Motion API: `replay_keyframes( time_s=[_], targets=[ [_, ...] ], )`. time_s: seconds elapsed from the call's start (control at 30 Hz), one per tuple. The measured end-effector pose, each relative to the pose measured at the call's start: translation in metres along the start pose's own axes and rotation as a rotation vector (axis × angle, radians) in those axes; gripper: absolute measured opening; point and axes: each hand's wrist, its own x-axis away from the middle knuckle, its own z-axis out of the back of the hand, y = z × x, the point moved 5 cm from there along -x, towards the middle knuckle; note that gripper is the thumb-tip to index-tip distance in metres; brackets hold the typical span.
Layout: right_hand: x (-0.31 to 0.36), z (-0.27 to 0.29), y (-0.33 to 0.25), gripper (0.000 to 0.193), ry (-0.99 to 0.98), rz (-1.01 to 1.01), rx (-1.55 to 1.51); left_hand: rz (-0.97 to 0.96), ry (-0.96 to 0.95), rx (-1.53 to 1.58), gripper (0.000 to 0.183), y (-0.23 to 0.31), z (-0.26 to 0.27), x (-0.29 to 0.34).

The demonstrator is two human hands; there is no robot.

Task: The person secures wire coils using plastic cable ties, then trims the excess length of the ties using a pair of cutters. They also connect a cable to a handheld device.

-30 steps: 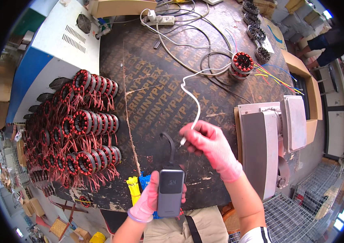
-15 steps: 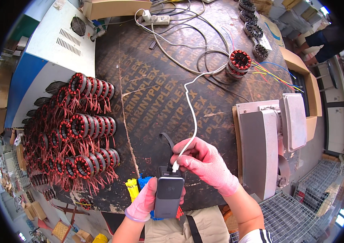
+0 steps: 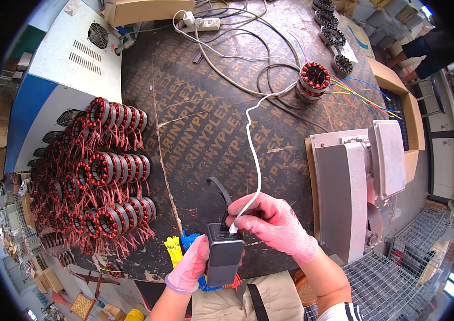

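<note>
A dark grey power bank [image 3: 225, 257] is held upright in my left hand [image 3: 190, 266], close to the table's near edge. My right hand [image 3: 275, 224], in a pink glove like the left, pinches the plug of a white charging cable [image 3: 254, 144]. That plug meets the top end of the power bank; whether it is fully in, I cannot tell. A short black strap [image 3: 218, 188] loops up from the same end. The white cable runs up the table past a wound stator [image 3: 313, 80] with red coils.
Stacked stators with red windings [image 3: 110, 167] fill the left side, beside a white and blue machine [image 3: 77, 53]. Yellow wires [image 3: 173, 249] and blue wires [image 3: 188, 239] lie behind my left hand. A grey metal housing [image 3: 342, 198] stands at right; a power strip [image 3: 205, 24] sits at the back.
The power bank has tipped slightly, and its lit display no longer shows. My right hand still pinches the plug at its top end. The whole view has shifted a little.
</note>
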Motion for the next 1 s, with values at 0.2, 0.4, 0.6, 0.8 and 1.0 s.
replay_keyframes(
  time_s=[0.2, 0.4, 0.6, 0.8, 1.0],
  targets=[
    [0.003, 0.004, -0.001, 0.025, 0.012, 0.012, 0.045, -0.02, -0.033, -0.013, 0.097, -0.002, -0.003, -0.002],
    [0.004, 0.004, -0.006, 0.024, 0.016, -0.028, 0.041, 0.006, -0.005, 0.034, 0.094, 0.004, -0.007, -0.004],
    [0.006, 0.005, 0.005, 0.015, 0.079, 0.001, 0.089, -0.165, 0.035, -0.148, 0.093, 0.011, -0.006, -0.006],
    [0.007, 0.002, -0.002, 0.01, 0.105, 0.117, 0.279, -0.167, 0.104, -0.204, 0.095, 0.012, -0.006, -0.006],
    [0.008, 0.0, -0.007, 0.012, 0.105, 0.124, 0.374, -0.182, 0.138, -0.215, 0.096, 0.018, -0.013, -0.006]
  ],
)
